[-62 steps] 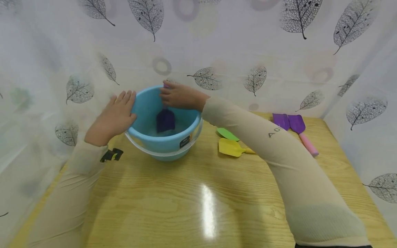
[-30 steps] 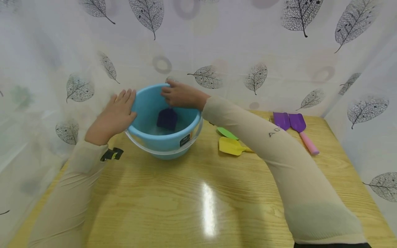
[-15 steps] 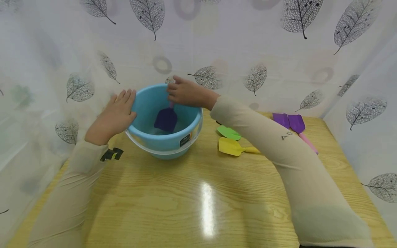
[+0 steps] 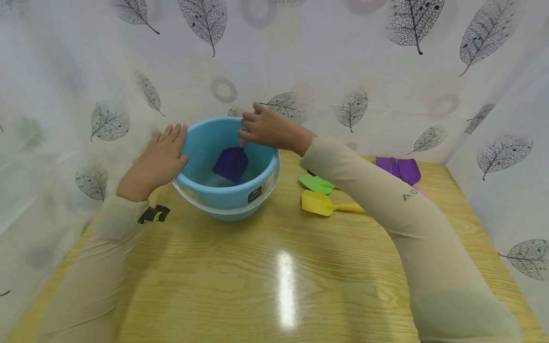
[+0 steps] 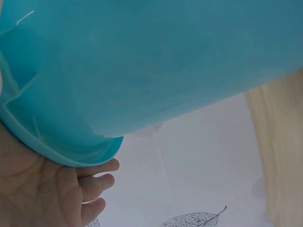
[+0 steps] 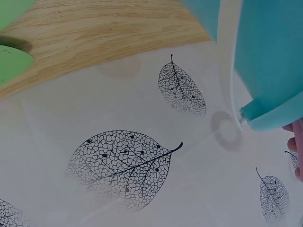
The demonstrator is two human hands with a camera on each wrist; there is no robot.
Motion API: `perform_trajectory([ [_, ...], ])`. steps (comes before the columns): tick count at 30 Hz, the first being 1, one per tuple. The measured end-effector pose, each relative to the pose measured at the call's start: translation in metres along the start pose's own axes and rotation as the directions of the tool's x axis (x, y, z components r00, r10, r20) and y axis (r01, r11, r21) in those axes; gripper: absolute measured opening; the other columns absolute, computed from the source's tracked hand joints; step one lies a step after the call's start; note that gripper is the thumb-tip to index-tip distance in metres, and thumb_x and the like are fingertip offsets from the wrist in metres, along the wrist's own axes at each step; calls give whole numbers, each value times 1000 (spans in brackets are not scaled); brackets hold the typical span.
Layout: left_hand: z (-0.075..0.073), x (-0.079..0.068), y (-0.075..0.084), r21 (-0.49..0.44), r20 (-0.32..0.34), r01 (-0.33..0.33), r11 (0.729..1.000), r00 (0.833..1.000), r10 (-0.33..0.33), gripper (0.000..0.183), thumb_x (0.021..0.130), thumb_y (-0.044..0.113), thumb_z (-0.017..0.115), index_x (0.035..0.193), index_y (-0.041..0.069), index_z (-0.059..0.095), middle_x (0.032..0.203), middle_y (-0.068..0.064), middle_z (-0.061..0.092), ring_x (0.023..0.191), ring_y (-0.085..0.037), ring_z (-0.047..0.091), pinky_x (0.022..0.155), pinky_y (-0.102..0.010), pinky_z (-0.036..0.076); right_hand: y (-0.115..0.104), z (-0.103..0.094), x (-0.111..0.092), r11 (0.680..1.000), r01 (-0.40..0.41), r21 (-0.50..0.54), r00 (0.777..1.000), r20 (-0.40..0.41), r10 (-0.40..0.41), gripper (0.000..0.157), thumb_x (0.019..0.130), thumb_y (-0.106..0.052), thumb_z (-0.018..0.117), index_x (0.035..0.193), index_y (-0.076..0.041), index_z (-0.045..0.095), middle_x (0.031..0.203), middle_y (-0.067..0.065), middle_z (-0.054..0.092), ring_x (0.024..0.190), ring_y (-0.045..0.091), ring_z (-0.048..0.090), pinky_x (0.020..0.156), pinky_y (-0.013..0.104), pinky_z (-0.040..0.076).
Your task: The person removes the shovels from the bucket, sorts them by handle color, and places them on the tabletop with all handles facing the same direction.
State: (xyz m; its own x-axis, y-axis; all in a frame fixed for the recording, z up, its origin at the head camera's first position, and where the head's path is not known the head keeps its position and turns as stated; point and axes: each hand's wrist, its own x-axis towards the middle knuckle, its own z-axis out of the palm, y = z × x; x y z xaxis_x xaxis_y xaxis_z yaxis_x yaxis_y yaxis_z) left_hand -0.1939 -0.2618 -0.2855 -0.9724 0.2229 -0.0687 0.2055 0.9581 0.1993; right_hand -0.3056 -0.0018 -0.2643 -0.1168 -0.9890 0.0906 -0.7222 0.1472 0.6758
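Observation:
A light blue bucket point(image 4: 206, 202) with a white handle stands on the table. My left hand point(image 4: 154, 162) lies with straight fingers against its left rim; in the left wrist view the palm touches the rim from outside. Over the bucket's back right edge, my right hand point(image 4: 272, 126) grips the pink handle of a purple toy shovel point(image 4: 231, 164). The blade points down inside the bucket, low near the bottom, and the shovel leans to the right. Most of its handle is hidden by the hand. In the right wrist view a bit of pink handle point(image 6: 298, 142) shows between fingertips.
Right of the bucket lie a yellow shovel point(image 4: 317, 203) and a green one point(image 4: 317, 183), partly under the right forearm. Purple shovels point(image 4: 399, 169) lie at the back right. A leaf-patterned curtain point(image 4: 317, 57) closes off the back and sides of the wooden table point(image 4: 231, 271).
My right hand has moved right and slightly up along the bucket's back edge, tilting the shovel's handle to the right. The blade has turned while staying inside the bucket. My left hand has stayed put.

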Motion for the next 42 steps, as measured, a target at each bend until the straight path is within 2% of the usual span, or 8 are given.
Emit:
perform_trajectory([
  [6, 1, 0, 0, -1, -3, 1, 1000, 1000, -1, 65, 98, 19, 30, 147, -8, -4, 154, -31, -1, 143, -46, -3, 115, -60, -1, -2, 0, -7, 1000, -17, 5, 999, -39, 17, 12, 98, -4, 44, 101, -9, 54, 99, 9, 66, 93, 25, 56, 82, 40, 44],
  [13, 1, 0, -1, 3, -5, -5, 1000, 1000, 6, 65, 98, 19, 29, 147, -9, -3, 153, -32, -1, 142, -47, -2, 115, -60, 0, -7, 1, -16, 998, -54, -13, 995, -90, 53, 21, 98, -2, 42, 111, -11, 56, 100, 10, 64, 95, 27, 56, 91, 43, 46],
  [18, 1, -1, -1, 6, -8, -9, 1000, 1000, 9, 64, 98, 19, 28, 147, -10, -2, 153, -33, 1, 142, -48, -1, 115, -60, 0, -11, 2, -20, 996, -83, -14, 982, -169, 79, 20, 99, -4, 38, 108, -11, 55, 93, 9, 60, 85, 26, 53, 82, 39, 45],
  [23, 1, -2, 0, 2, -16, -8, 1000, 1000, 8, 64, 98, 19, 29, 147, -9, -1, 153, -32, 2, 142, -47, -1, 115, -59, 0, -13, 4, -23, 993, -121, -9, 972, -206, 116, 17, 98, -3, 41, 106, -10, 55, 90, 9, 59, 80, 26, 53, 79, 39, 46],
  [31, 2, -2, -1, -3, -18, -11, 1000, 1000, 11, 64, 98, 19, 27, 147, -9, -2, 153, -32, 0, 143, -47, -2, 116, -59, -2, -14, 8, -30, 983, -183, 7, 936, -305, 177, 14, 97, -2, 41, 98, -9, 54, 81, 8, 58, 69, 23, 50, 68, 33, 43],
  [37, 2, 0, -1, -1, -22, -14, 1000, 1000, 14, 64, 98, 19, 27, 147, -8, -2, 153, -31, 0, 143, -47, -2, 116, -59, -2, -15, 7, -36, 972, -234, 18, 914, -337, 226, 11, 99, -9, 43, 96, -9, 54, 80, 9, 58, 68, 23, 52, 64, 32, 44],
  [42, 3, -1, -2, -11, -27, -17, 1000, 999, 17, 63, 98, 19, 26, 147, -8, -3, 154, -31, -1, 143, -46, -2, 116, -59, -2, -14, 9, -40, 959, -282, 8, 888, -376, 264, 15, 99, -16, 44, 90, -9, 53, 74, 7, 55, 63, 22, 50, 59, 31, 42],
])
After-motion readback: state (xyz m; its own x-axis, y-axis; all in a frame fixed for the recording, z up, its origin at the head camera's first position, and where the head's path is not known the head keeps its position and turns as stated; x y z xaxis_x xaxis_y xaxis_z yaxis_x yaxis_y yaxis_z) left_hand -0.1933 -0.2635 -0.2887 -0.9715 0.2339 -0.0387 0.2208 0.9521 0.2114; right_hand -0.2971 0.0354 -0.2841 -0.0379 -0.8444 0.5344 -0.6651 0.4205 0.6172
